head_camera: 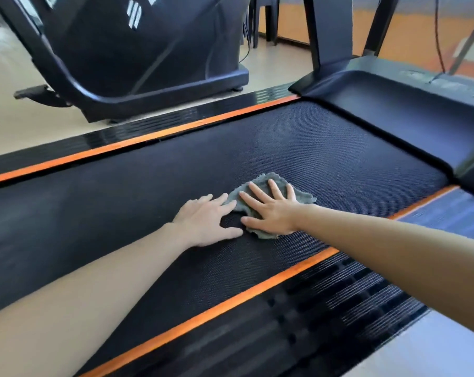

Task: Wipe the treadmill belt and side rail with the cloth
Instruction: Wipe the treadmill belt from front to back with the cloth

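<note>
Hands (206, 221) (both flat) on cloth (271, 186)

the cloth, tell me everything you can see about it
The cloth is a small grey rag, looking like soft terry or microfibre, with frayed, uneven edges. It lies crumpled and flattened on the black textured treadmill belt, nearer the near orange-edged side rail than the far one. The right hand presses flat on top of it, fingers spread, covering its middle. The left hand rests on the belt beside it, fingertips touching the cloth's left edge. Nothing shows whether it is wet or dry.
</note>
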A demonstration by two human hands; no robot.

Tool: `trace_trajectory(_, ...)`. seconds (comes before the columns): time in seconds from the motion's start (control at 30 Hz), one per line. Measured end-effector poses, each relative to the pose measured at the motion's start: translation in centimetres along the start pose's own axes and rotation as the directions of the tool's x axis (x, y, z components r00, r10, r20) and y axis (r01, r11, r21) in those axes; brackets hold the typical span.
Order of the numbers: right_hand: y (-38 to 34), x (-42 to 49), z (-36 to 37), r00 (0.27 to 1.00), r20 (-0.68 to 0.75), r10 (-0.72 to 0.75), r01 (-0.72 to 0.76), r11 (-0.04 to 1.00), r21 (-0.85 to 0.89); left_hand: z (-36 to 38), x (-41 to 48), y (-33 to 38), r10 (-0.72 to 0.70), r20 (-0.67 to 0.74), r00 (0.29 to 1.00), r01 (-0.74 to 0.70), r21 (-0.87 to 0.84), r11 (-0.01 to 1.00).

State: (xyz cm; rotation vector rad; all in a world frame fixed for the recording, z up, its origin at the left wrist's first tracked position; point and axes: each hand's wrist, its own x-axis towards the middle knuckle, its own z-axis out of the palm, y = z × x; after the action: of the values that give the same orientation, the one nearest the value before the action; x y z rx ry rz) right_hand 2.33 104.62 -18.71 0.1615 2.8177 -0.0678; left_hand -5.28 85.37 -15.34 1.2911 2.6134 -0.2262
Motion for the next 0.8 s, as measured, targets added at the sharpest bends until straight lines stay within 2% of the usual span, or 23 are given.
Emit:
trace_trajectory(0.1, 1.8, 2.8, -0.7, 0.999, -0.023, -0.041, 0.04, 0.998, -0.042, -0.1, 2.1, 0.2, -0.022, 0.003, 1.0, 0.022, 0.057, 0.998)
trace_trajectory(0.37, 4.0, 7.6, -1.5, 0.982, -0.12, -0.146, 0.139, 0.988, -0.062, 1.4, 6.4, 1.3, -0.189, -0.019, 0.982, 0.187, -0.05, 0.981)
trace_trajectory(0.47, 3.7, 6.8, -1.1, 0.979, -0.097, -0.179, 0.171, 0.982, -0.079, 1.0, 5.1, 1.2, -0.135, 0.013, 0.991, 0.136, -0.055, 0.989)
trace_trajectory(0.57, 2.8, 3.6, -0.8, 0.956, -0.031, -0.293, 0.287, 0.949, -0.132, 0.4, 1.4, 1.0, 0.02, -0.017, 1.0, -0.019, 0.055, 0.998)
trace_trajectory(0.7, 2.0, -2.2, 0.9, 0.846, 0.015, -0.533, 0.517, 0.812, -0.269, 0.7, -5.4, 1.0, 0.188, -0.037, 0.981, -0.184, 0.093, 0.979)
trace_trajectory(0.8, 2.6, -1.9, 0.7, 0.793, 0.037, -0.608, 0.595, 0.76, -0.26, 0.8, -6.0, 1.7, 0.171, -0.022, 0.985, -0.166, 0.162, 0.973)
